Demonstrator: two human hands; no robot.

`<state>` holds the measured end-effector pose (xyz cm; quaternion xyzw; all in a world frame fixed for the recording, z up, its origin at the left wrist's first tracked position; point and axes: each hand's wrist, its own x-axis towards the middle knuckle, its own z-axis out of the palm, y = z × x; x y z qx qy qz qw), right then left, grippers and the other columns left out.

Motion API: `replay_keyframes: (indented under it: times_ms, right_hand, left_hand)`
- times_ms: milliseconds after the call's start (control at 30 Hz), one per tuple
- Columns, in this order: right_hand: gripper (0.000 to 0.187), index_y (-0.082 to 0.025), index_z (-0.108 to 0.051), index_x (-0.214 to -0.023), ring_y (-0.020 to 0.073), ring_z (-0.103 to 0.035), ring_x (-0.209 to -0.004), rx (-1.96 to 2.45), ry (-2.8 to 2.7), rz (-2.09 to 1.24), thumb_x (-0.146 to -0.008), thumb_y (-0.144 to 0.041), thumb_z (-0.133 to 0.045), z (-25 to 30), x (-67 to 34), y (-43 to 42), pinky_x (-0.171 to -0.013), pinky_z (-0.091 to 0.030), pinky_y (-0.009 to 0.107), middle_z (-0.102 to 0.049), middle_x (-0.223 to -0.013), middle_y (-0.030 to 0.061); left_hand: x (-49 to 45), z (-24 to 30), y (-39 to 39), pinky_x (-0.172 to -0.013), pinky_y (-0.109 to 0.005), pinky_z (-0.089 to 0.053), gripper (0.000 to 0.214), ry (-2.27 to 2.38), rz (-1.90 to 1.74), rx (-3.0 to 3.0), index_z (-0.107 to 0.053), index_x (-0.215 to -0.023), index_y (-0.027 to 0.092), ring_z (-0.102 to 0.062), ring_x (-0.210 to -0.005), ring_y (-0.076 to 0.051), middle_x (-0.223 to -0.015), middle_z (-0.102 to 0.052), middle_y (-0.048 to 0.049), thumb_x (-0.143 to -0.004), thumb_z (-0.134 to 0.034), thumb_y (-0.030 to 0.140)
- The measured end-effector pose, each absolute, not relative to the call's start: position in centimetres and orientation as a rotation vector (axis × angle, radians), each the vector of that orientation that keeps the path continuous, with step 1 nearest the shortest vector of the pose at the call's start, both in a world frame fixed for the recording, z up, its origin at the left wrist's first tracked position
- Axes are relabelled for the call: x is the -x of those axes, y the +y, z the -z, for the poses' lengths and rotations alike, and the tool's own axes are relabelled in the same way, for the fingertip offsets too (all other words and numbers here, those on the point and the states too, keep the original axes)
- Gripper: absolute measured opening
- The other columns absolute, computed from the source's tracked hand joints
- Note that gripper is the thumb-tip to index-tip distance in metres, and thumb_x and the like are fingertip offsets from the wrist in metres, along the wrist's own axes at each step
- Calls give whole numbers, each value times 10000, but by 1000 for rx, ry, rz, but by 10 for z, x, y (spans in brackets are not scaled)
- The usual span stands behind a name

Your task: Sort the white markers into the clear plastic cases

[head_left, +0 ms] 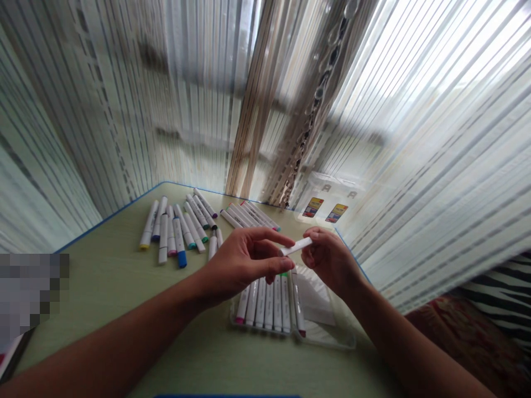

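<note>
Both of my hands hold one white marker (296,246) above the table. My left hand (244,262) pinches its left end with the fingertips closed on it. My right hand (329,258) grips the right end, fingers curled round it. Directly below lies a clear plastic case (327,331) with several white markers (269,296) lined up in it, coloured caps toward me and away.
Several loose markers (178,226) with coloured caps lie spread at the far left of the pale green table (108,287). More markers (249,215) sit at the far edge. Striped sheer curtains (415,138) surround the table. Two small packets (326,210) hang behind the curtain.
</note>
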<state>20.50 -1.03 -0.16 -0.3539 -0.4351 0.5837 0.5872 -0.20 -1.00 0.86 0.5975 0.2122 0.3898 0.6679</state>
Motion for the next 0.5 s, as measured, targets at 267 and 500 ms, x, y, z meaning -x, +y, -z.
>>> replay_keyframes:
  times_ms: [267, 500]
  right_hand:
    - [67, -145, -671, -691, 92, -507, -366, 845, -1024, -1353, -718, -199, -643, 2, -204, -11, -360, -397, 179, -600, -469, -3]
    - [53, -148, -678, -697, 94, -508, -365, 827, -1031, -1350, -712, -187, -645, 3, -206, -10, -351, -388, 183, -606, -481, -8]
  left_hand:
    - [1, -7, -8, -524, -230, -477, 227, 422, -890, -1268, -686, -946, 105, -584, -529, -95, -784, -728, -92, -813, -692, 290]
    - [1, -5, -7, -535, -230, -492, 216, 393, -879, -1175, -669, -941, 92, -619, -585, -122, -771, -726, -110, -866, -626, 290]
